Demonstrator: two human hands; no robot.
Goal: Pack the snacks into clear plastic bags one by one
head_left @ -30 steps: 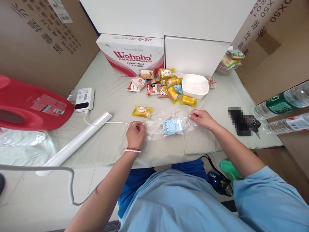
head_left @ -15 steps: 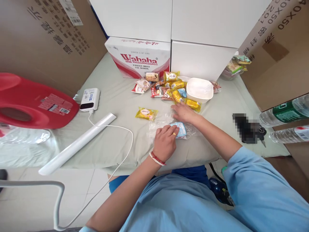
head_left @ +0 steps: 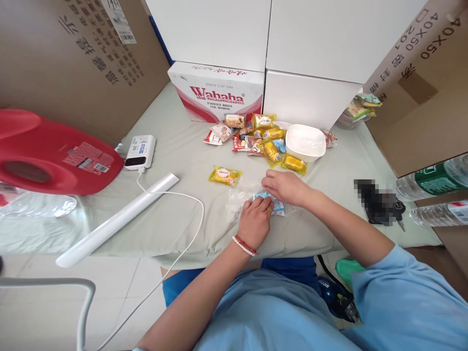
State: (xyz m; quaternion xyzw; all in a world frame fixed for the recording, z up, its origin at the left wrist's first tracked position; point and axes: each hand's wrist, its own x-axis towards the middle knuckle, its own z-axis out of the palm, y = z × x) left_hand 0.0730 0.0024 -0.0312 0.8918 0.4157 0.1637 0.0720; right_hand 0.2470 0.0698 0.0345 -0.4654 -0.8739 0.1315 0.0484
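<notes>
Head view showed both hands meeting over a clear bag (head_left: 237, 202) that lay flat on the table (head_left: 175, 214), near its front edge. Inside the bag sat a small blue packet (head_left: 275, 204), mostly covered by the hands.

The left hand (head_left: 255, 222) rested palm down, fingers curled and pressing on the bag and the near edge of the packet. The right hand (head_left: 283, 186) lay just beyond it, fingers bent down onto the packet's far edge. Neither hand had anything lifted; whether the fingertips pinched the film or only pressed it could not be told.

Judged by its look, the bag was thin, crinkly film: very light, limp and slippery, likely to slide on the cloth and to cling to itself. The packet looked light and soft, a sealed wrapper that would crush if squeezed hard. The best hold was probably a fingertip pinch at the bag's open edge, with the packet taken by its crimped ends.

A yellow packet (head_left: 224, 175) lay just beyond the bag, apart from it. Farther back were a heap of snacks (head_left: 256, 136) and a white bowl (head_left: 305, 142).
</notes>
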